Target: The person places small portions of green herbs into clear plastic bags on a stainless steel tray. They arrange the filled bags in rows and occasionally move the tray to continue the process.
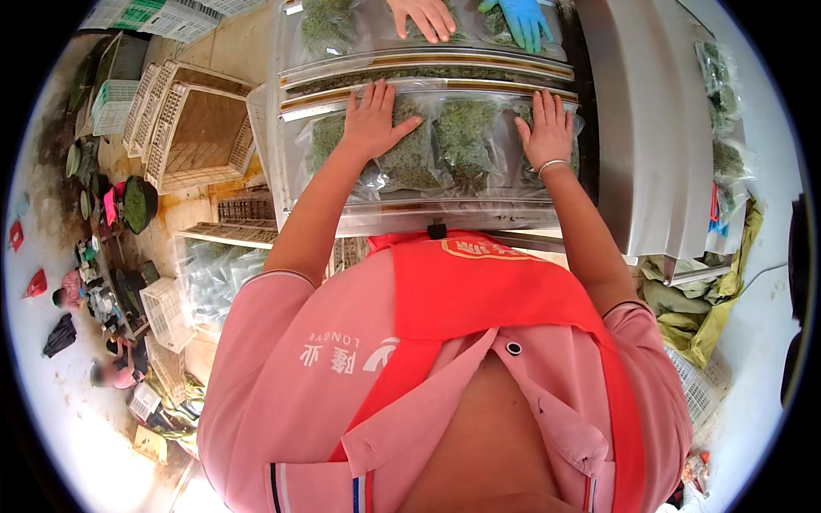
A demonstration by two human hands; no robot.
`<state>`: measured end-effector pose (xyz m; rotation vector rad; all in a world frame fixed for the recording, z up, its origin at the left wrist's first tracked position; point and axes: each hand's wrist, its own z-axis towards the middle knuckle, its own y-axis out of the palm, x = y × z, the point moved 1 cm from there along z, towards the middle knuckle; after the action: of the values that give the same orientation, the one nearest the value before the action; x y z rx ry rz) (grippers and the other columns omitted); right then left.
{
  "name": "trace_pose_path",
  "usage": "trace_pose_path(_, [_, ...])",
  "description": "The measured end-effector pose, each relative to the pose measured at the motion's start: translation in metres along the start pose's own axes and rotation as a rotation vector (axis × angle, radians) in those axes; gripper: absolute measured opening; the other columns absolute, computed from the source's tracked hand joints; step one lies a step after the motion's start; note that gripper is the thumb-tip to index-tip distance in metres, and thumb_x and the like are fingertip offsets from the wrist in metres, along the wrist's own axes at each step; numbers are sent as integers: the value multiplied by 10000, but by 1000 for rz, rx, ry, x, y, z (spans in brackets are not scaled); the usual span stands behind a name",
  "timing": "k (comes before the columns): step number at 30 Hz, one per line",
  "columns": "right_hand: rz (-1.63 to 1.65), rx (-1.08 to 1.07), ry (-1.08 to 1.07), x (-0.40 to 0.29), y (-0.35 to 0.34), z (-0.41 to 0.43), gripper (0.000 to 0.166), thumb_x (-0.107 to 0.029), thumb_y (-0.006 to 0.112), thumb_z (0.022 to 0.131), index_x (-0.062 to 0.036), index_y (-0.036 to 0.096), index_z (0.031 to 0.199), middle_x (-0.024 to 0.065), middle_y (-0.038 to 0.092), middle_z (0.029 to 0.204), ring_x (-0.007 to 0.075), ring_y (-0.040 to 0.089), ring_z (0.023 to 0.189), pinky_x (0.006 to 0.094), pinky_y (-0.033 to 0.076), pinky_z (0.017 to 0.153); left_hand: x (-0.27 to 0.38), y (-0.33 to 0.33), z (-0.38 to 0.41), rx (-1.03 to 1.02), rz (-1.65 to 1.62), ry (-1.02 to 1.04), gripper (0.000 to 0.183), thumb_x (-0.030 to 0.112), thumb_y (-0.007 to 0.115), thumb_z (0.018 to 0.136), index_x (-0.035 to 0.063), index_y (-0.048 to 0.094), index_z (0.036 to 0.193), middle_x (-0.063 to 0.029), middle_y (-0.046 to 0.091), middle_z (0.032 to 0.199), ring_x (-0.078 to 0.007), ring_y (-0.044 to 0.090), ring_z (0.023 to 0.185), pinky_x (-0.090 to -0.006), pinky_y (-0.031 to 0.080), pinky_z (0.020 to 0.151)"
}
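Note:
Before me several clear plastic bags of small green produce [467, 138] lie side by side on the metal bed [385, 210] of what looks like a vacuum sealing machine. My left hand [377, 125] is palm down over the left-middle bags, its fingertips reaching the sealing bar [423, 88] and its thumb spread. Over the rightmost bag [574, 154], partly hidden beneath it, my right hand [548, 131] is also palm down, with a bracelet at the wrist. Neither hand grips anything; the bag mouths lie along the bar.
Opposite me, a co-worker's bare hand [424, 18] and blue-gloved hand [524, 24] rest on another row of bags [327, 25]. A raised steel lid [632, 128] is at right. Stacked plastic crates [199, 138] and a crate of filled bags [215, 276] stand left.

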<state>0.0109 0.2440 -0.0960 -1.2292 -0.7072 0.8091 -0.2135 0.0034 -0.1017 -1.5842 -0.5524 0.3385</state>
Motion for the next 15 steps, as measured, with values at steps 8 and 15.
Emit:
trace_pose_path(8, [267, 141, -101, -4, -3, 18, 461, -353, 558, 842, -74, 516, 1207, 97, 497, 1249, 318, 425, 1172, 455, 326, 986, -46, -22, 15, 299, -146, -66, 449, 442, 539, 806, 142, 581, 1139, -77, 582, 1135, -262, 515, 1107, -460, 344, 958])
trace_pose_path(15, [543, -291, -53, -95, 19, 106, 221, -267, 639, 787, -92, 644, 920, 131, 588, 945, 308, 551, 938, 399, 442, 842, -73, -21, 41, 20, -169, -207, 141, 292, 615, 745, 220, 670, 852, -56, 660, 817, -259, 634, 806, -407, 480, 712])
